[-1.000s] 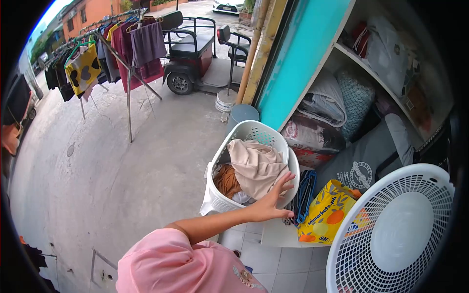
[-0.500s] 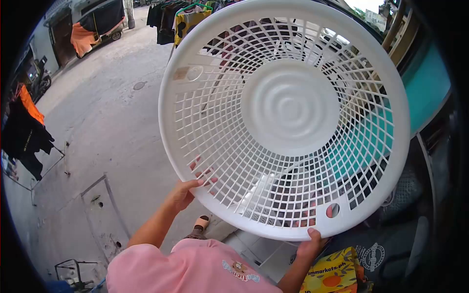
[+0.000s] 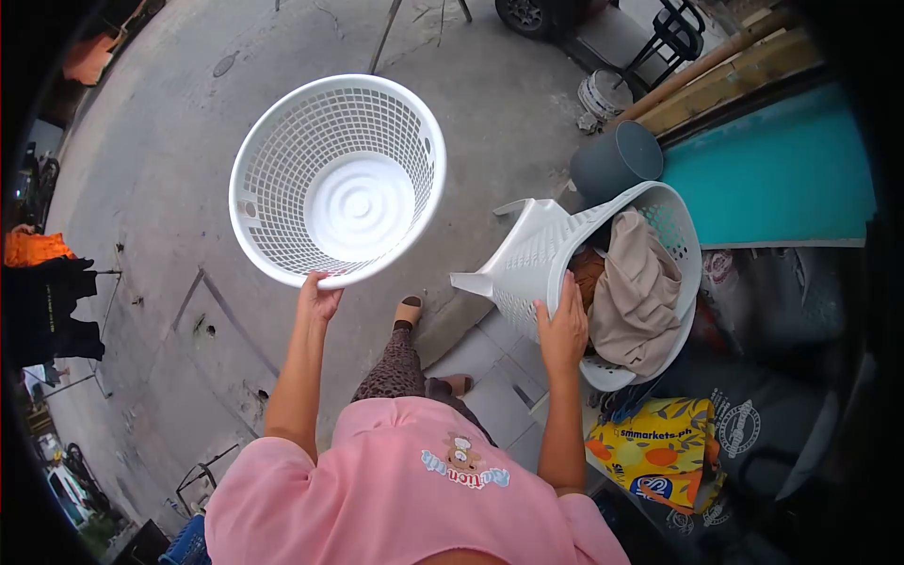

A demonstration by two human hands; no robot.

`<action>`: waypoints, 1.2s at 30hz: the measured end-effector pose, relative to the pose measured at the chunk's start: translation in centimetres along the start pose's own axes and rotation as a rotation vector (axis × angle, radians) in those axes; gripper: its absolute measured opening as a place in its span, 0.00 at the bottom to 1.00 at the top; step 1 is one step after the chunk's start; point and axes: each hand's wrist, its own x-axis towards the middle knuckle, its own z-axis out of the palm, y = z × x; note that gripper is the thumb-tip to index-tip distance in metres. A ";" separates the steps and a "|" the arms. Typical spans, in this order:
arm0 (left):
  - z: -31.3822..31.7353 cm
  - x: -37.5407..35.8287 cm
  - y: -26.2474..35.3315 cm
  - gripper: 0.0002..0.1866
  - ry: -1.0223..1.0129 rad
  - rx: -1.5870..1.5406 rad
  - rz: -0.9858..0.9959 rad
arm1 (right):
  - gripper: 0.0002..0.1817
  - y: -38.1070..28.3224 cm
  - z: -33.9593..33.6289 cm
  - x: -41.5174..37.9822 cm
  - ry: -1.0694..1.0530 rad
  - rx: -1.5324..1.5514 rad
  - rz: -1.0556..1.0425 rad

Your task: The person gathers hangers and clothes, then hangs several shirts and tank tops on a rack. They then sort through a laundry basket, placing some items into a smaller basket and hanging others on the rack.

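Head view: left hand (image 3: 320, 299) pinches rim of empty round basket (image 3: 337, 179), held over pavement; light, stiff. Right hand (image 3: 563, 330) wraps fingers on rim of laundry basket (image 3: 537, 259) full of clothes (image 3: 640, 287); heavier, grip rim.

An empty round white basket (image 3: 337, 179) is held by its rim in the left hand (image 3: 320, 297), over concrete ground (image 3: 169, 235). The rim of a tilted laundry basket (image 3: 574, 259), filled with beige cloth (image 3: 640, 292), is gripped by the right hand (image 3: 562, 331). A yellow bag (image 3: 659, 452) lies just beside it.
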 end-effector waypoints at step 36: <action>5.4 20.7 -8.5 0.25 0.193 0.395 -0.264 | 0.27 -1.3 -1.8 0.3 -0.067 0.233 0.259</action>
